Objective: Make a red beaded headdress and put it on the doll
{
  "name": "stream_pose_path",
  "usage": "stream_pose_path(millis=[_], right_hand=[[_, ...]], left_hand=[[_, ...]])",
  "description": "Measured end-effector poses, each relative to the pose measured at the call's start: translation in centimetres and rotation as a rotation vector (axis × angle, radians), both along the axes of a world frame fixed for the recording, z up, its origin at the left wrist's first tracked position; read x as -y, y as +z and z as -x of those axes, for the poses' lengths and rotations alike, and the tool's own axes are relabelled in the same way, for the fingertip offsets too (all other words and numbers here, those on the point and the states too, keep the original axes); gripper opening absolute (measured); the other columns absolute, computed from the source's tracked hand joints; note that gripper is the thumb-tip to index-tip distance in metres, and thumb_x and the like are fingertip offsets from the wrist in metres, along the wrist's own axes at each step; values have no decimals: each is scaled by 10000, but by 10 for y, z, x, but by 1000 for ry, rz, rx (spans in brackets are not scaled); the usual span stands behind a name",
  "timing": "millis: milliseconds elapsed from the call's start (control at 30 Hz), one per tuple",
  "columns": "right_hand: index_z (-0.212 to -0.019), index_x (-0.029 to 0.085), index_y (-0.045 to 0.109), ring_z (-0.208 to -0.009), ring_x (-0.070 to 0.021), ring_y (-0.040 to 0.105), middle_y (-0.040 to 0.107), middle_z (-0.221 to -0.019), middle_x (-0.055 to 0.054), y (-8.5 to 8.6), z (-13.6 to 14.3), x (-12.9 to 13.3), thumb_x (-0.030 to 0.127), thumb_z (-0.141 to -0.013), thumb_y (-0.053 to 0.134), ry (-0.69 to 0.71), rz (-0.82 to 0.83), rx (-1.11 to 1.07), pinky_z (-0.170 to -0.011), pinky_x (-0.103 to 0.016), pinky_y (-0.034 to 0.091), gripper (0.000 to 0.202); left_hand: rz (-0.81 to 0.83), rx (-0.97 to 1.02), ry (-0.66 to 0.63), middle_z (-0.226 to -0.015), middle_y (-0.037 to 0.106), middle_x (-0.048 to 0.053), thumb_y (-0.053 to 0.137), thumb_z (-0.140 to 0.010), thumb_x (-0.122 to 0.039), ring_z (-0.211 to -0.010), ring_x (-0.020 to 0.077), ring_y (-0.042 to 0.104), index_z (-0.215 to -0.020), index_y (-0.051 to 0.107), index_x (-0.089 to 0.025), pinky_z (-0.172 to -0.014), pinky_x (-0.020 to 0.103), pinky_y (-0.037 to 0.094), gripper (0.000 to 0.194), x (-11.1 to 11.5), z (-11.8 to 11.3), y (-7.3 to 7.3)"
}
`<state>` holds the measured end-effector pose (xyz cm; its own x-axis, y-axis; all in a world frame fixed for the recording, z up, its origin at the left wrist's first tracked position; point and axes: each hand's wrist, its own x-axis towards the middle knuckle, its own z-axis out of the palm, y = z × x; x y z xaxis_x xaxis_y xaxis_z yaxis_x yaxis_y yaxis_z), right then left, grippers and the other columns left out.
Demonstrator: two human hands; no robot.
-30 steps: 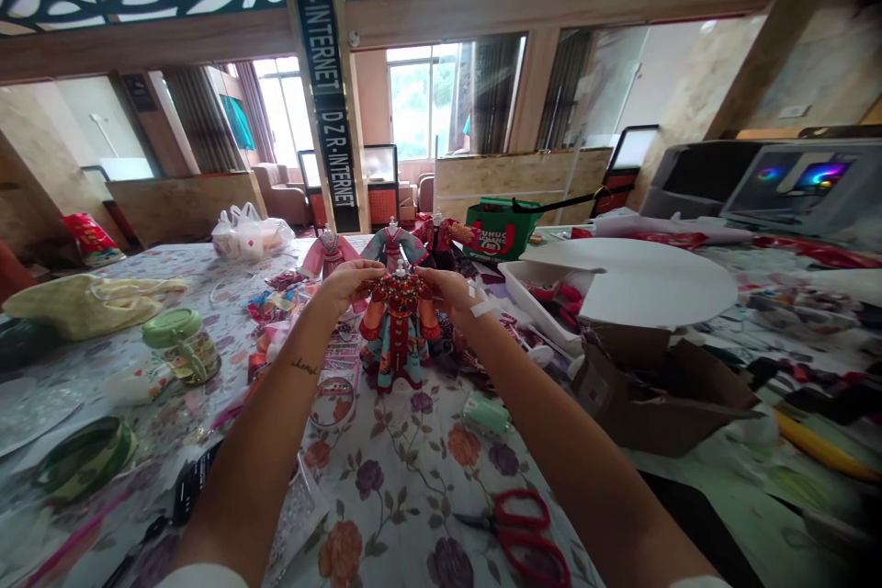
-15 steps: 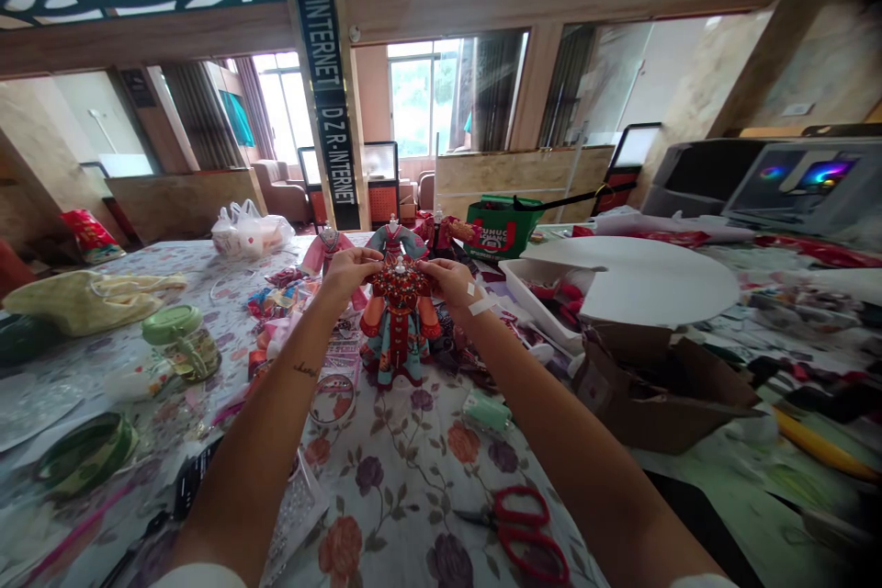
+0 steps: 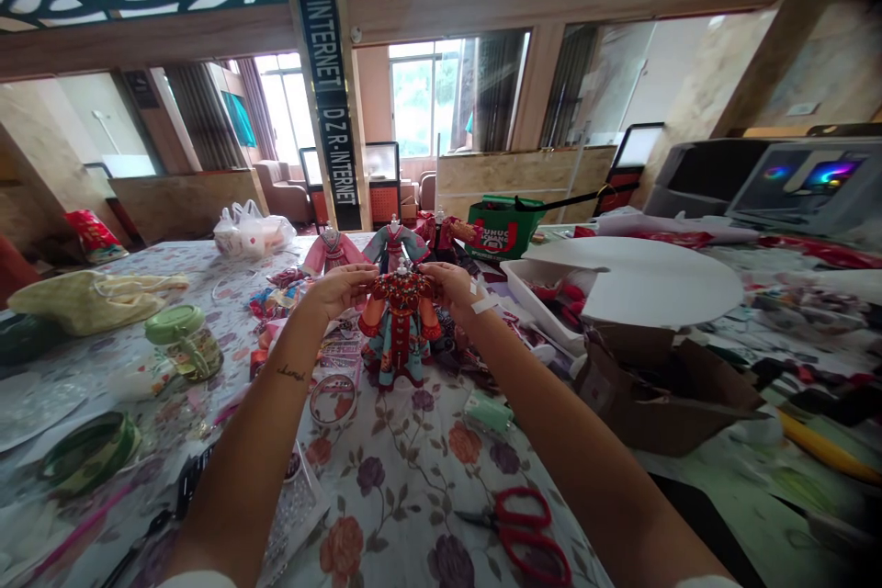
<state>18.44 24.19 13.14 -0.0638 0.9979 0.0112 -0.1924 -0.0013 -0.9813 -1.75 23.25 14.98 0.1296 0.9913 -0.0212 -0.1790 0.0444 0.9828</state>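
Observation:
A small doll costume (image 3: pixel 400 331) in red, orange and light blue stands upright on the flowered tablecloth, with a beaded red collar at its top. My left hand (image 3: pixel 343 288) pinches the left edge of the collar between thumb and fingers. On the other side, my right hand (image 3: pixel 449 287) has its fingers closed on the collar's right edge. Just behind stand a pink doll costume (image 3: pixel 333 250) and a grey-green one (image 3: pixel 395 245).
Red-handled scissors (image 3: pixel 527 533) lie near the front. A roll of tape (image 3: pixel 333 400) and a green-lidded jar (image 3: pixel 182 342) are to the left. To the right are an open cardboard box (image 3: pixel 665 395), a white tray (image 3: pixel 544 299) and a white disc (image 3: pixel 640 280).
My left hand and forearm have shifted slightly down and left, and the collar sits a little lower. My right hand has barely moved.

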Motion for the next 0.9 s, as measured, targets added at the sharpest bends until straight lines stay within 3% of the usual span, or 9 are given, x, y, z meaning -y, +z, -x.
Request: stream_pose_path(millis=[100,233,467,600,900], right_hand=[[-981,133,589,-630,-102,582,622,-808,-4,1,0,0,219,-844,621,-36,-56,-30,-568,-236,493,164],[-876,182,604,-511,-91,534,596,-616,53,1,0,0,145,-661,722,-98,-157,-74,-481,-209,415,249],[-818,179,624,-476,-97,522,619,-595,30,8,4,-3,222,-578,759,-95,-174,-42,-444,-216,382,278],[-774,164,629,-472,-111,531,607,-557,21,13,6,-4,161,-532,776,-60,-155,-25,-433,-222,382,283],[-784,178,613,-480,-87,520,585,-580,40,14,5,0,128,-565,723,-90,-167,-97,-441,-202,389,250]], left_hand=[[-42,28,29,-754,697,75,757,-612,-86,-600,117,643,-803,671,-116,-535,199,514,212,0,-1,2],[-135,56,102,-724,682,35,746,-623,-86,-572,90,618,-815,647,-126,-542,189,504,219,0,-8,8],[-168,32,105,-677,667,27,742,-626,-96,-569,103,616,-797,641,-117,-575,226,515,200,7,-16,14],[-119,0,56,-687,676,72,746,-600,-65,-562,140,629,-774,645,-93,-553,266,526,203,9,-16,14],[-185,14,100,-707,675,49,740,-594,-77,-560,115,610,-765,653,-107,-523,229,498,194,2,-18,16]])
